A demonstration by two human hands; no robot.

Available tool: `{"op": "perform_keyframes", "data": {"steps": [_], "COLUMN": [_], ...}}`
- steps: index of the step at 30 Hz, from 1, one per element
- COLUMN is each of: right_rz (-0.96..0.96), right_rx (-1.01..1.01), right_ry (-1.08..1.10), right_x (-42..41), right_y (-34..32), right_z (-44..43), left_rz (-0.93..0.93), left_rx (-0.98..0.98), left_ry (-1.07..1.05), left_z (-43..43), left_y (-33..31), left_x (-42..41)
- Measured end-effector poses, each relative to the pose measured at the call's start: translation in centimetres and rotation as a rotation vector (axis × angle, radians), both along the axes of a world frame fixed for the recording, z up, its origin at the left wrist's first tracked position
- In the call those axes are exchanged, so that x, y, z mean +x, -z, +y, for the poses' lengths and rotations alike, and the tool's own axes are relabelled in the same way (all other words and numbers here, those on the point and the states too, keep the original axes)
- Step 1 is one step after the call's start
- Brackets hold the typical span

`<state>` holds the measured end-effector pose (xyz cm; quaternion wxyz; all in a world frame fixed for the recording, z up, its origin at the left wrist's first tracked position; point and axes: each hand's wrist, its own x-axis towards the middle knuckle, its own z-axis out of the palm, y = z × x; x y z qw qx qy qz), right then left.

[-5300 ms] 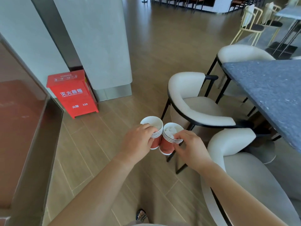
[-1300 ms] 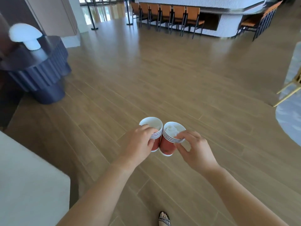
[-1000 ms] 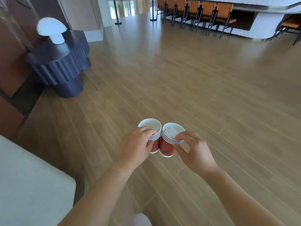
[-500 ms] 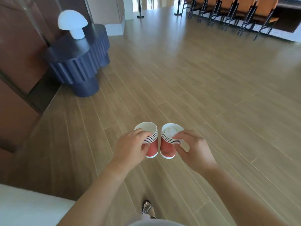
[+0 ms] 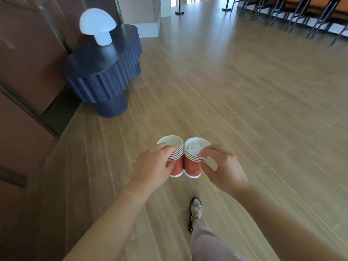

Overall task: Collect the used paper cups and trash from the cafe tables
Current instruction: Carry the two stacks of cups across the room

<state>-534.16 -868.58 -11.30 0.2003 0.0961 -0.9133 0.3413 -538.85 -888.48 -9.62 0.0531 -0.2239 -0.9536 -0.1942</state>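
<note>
The left hand (image 5: 153,166) has its grip closed round a stack of nested red paper cups (image 5: 174,157), fingers curled over the striped rims, thumb against the red wall; the top cup looks empty. The right hand (image 5: 224,166) pinches a second stack of red cups (image 5: 194,162) at the rim; crumpled white paper (image 5: 193,147) sits inside its top cup. The two stacks are upright, side by side, touching or nearly so, between the two grips and well above the wooden floor (image 5: 244,91). Below the right grip a sandalled foot (image 5: 195,210) is planted on the planks; far ahead and left of the left grip stands a dark blue fluted surface (image 5: 105,78) carrying a white mushroom lamp (image 5: 98,25).
</note>
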Motion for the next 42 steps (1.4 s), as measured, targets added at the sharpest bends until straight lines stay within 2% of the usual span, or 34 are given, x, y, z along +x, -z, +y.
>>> {"op": "perform_keyframes", "data": {"steps": [13,23,29,32,42], "right_rz": [0.044,0.007,0.024,0.035,-0.045], "right_rx": [0.009,0.046,0.074,0.06,0.007], "right_ry": [-0.131,-0.373,-0.379,-0.358,-0.272], "right_x": [-29.7,-49.1,-62.4,-68.0,-83.5], "right_y": [0.6,2.7,1.9,1.4,2.8], "right_z": [2.4,-5.1,-10.3,-12.8,-15.9], "left_rz": [-0.032,-0.082,-0.062,-0.009,-0.07], "left_rx": [0.054,0.007,-0.054,-0.007,0.005], "left_ry": [-0.153,-0.404,-0.335,-0.344,-0.325], "left_z": [1.6,-6.9,-13.3,-15.4,-16.4], "left_y": [0.9,3.2,1.3,0.0,1.9], "left_x": [-27.0,-41.4,-54.3,-60.3,-77.3]}}
